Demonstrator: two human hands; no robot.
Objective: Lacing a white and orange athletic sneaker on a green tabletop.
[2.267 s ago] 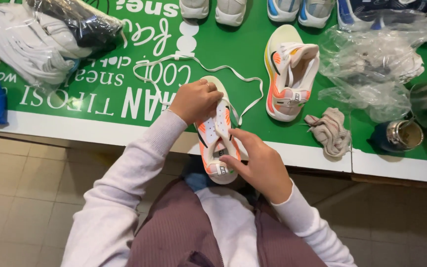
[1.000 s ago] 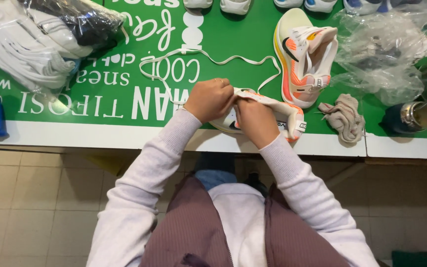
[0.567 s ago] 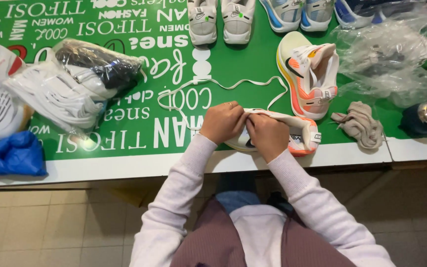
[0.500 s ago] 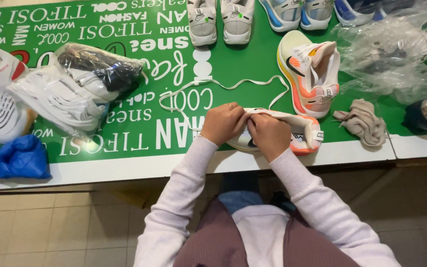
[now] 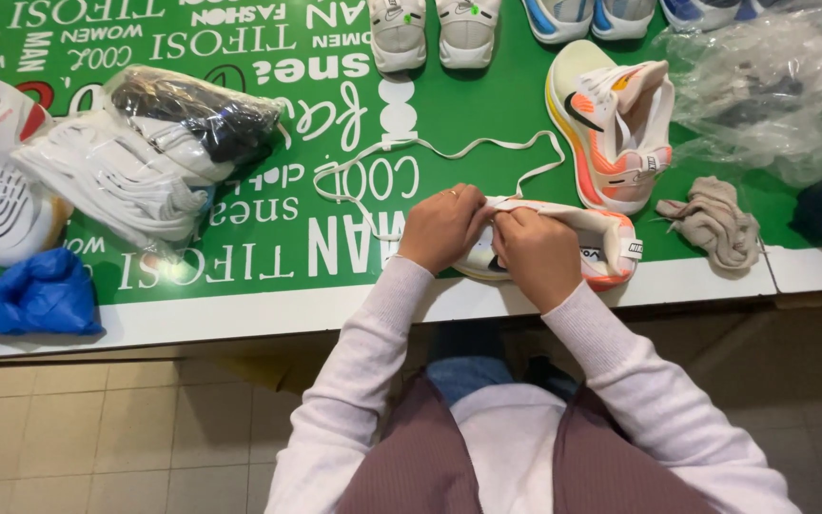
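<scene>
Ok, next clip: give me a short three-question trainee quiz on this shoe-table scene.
1. True or false: both hands are on the same shoe.
2. Multiple choice: where does the lace lie? A) on the green mat beyond the hands, B) on the floor, C) over the blue bag.
3. Short answer: what lies just right of the held shoe, near the table edge?

Key:
1. True. The left hand and right hand both grip it at the table's front edge.
2. A. It loops across the mat.
3. A crumpled beige cloth, below the second shoe, which lies on its side.
</scene>
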